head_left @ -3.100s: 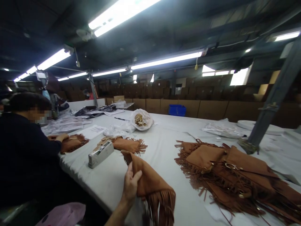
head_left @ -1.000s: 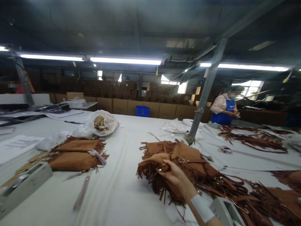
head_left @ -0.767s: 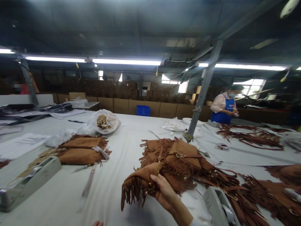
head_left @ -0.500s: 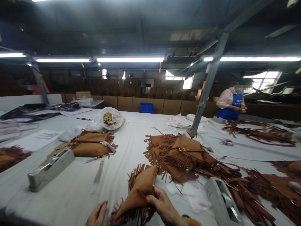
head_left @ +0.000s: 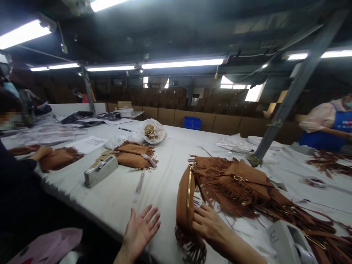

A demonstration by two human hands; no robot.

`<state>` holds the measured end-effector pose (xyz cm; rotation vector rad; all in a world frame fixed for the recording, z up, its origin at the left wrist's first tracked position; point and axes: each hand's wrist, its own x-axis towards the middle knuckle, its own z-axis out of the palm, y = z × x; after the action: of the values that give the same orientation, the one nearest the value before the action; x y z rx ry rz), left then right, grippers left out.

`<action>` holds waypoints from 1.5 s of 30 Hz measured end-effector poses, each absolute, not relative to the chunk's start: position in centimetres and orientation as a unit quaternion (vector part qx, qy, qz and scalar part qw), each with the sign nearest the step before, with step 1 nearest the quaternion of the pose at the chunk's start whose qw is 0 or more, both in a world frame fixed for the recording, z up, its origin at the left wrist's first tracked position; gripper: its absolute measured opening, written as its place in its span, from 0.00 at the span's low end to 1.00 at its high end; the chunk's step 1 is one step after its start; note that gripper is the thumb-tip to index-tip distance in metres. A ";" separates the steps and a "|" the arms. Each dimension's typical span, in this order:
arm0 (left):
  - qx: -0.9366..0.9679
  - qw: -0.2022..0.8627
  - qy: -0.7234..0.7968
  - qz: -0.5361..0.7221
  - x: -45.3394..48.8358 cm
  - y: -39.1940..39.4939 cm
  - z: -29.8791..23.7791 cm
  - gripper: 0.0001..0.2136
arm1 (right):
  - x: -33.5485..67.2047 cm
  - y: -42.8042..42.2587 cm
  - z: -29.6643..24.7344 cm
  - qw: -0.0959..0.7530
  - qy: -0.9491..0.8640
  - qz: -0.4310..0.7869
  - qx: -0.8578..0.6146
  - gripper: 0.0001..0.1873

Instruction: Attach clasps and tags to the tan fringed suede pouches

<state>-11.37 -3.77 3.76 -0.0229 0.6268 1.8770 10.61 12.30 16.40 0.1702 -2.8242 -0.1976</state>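
A tan fringed bag (head_left: 183,200) with a gold zipper stands on edge over the near part of the white table, its fringe hanging down. My right hand (head_left: 207,223) grips the bag along its zippered side, fingers curled at the opening; whether they reach inside is hidden. To the left of the bag, my left hand (head_left: 141,229) is held palm up with fingers spread, touching nothing. Right behind the bag lies a pile of brown fringed bags (head_left: 231,179) with straps and gold rings.
Tape dispensers stand at left (head_left: 101,170) and near right (head_left: 291,242). Two stacked bags (head_left: 133,156) and a clear plastic bag (head_left: 152,131) lie beyond. A metal post (head_left: 297,88) rises at right. A co-worker's hand (head_left: 42,152) touches another bag at left; another person (head_left: 327,124) stands right.
My view has swung left, bringing a co-worker into sight. The bag has been turned upright with its zipper facing right. My left hand has opened out, palm up.
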 end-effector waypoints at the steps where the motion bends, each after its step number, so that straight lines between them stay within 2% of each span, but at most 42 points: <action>1: -0.020 0.553 0.254 0.793 -11.8 -4.0 3.1 0.26 | 11.4 12.6 15.4 0.149 -0.982 -0.088 0.069 0.09; 7: -0.055 0.620 0.256 0.739 -12.1 -5.8 0.4 0.32 | 15.6 14.4 9.6 0.162 -0.976 -0.099 0.110 0.13; 11: -0.083 0.612 0.290 0.731 -11.3 -6.3 0.8 0.27 | 15.8 15.9 8.2 0.148 -0.981 -0.081 0.099 0.15; 15: -0.089 0.566 0.407 0.711 -10.3 -5.1 1.6 0.23 | 15.2 18.0 7.5 0.151 -0.981 -0.093 0.079 0.16; 20: -0.026 0.457 0.576 0.678 -8.4 -2.3 1.4 0.26 | 14.7 21.6 6.4 0.105 -0.992 -0.061 0.044 0.19; 25: -0.003 0.426 0.608 0.669 -6.3 -3.0 0.2 0.11 | 13.3 25.0 5.5 0.128 -0.979 -0.068 -0.143 0.21; 28: 0.010 0.382 0.642 0.665 -6.7 -4.8 -0.1 0.09 | 12.2 23.8 5.2 0.148 -0.967 -0.060 -0.197 0.24; 32: 0.085 0.268 0.693 0.664 -9.1 -6.0 0.9 0.11 | 10.3 17.4 5.5 0.183 -0.964 0.059 -0.183 0.23; 35: 0.331 0.168 0.739 0.563 -10.3 -5.2 2.4 0.14 | 9.3 12.2 5.3 0.188 -0.958 0.140 -0.165 0.18; 38: 0.533 0.144 0.773 0.311 -10.1 -3.7 3.7 0.19 | 9.1 9.2 4.2 0.177 -0.956 0.181 -0.149 0.25; 41: 0.586 0.150 0.785 0.137 -9.2 -3.0 4.7 0.15 | 9.7 8.5 2.5 0.180 -0.950 0.194 -0.163 0.31; 43: 0.585 0.158 0.788 0.114 -8.5 -3.5 5.5 0.10 | 10.0 8.4 1.5 0.189 -0.945 0.198 -0.181 0.32; 45: 0.581 0.166 0.791 0.097 -7.7 -4.8 6.3 0.10 | 9.9 8.3 0.7 0.197 -0.940 0.197 -0.196 0.32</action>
<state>-7.66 -4.77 6.26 1.6555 2.2522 0.2759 9.95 8.27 0.72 -0.5491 -2.6324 0.5508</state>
